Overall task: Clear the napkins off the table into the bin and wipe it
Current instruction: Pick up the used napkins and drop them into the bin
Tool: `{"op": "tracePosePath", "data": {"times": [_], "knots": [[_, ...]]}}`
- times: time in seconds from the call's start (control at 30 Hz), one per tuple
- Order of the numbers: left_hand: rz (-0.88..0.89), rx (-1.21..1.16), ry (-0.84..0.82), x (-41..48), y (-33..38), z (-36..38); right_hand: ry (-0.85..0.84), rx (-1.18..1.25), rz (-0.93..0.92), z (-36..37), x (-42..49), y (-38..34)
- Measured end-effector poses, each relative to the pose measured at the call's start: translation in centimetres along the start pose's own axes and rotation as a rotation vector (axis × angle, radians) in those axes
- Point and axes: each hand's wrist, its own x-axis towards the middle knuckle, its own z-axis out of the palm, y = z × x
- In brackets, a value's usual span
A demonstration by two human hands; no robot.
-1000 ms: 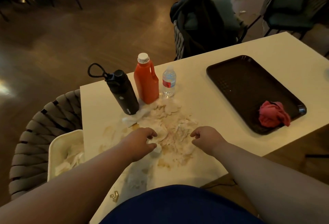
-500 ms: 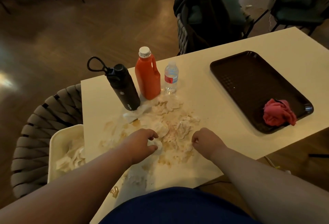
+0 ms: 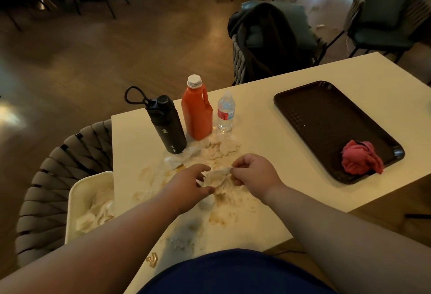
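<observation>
The black flask (image 3: 168,125), just left of the orange jug (image 3: 197,114), carries a small round white emblem on its side and a line of white lettering near its base, too small to read. The clear water bottle (image 3: 225,114), just right of the jug, wears a red-and-white label whose writing cannot be made out.

Crumpled, stained napkins (image 3: 224,149) lie scattered on the white table (image 3: 268,116) from the foot of the jug towards the person. Nearer the person than the jug, both hands hold one crumpled napkin (image 3: 217,177) between them, over the pile. The left hand (image 3: 186,186) has its fingers and thumb curled round the napkin's left edge. The right hand (image 3: 254,174) pinches the napkin's upper right corner between thumb and forefinger, its other fingers curled under. The napkin spans the gap between the two sets of fingertips.

Well to the left of the jug and nearer the person, off the table's edge, the white bin (image 3: 79,191) sits on a woven chair (image 3: 46,188) with napkins inside. Well to the right of the jug, a dark tray (image 3: 326,125) holds a bunched pink cloth (image 3: 361,160).
</observation>
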Motion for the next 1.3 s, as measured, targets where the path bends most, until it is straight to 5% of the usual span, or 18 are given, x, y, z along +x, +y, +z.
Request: {"op": "tracePosePath", "data": {"times": [0.4, 0.8, 1.3], "knots": [[0.081, -0.14, 0.108, -0.7, 1.1, 0.0, -0.197, 0.112, -0.002, 1.0, -0.9, -0.7], [-0.107, -0.118, 0.068, -1.6, -2.4, -1.5, 0.078, -0.362, 0.02, -3.2, 1.8, 2.9], [-0.095, -0.076, 0.101, -1.6, -3.2, -1.0, -0.005, -0.735, 0.008, -1.2, 5.0, 5.0]]}}
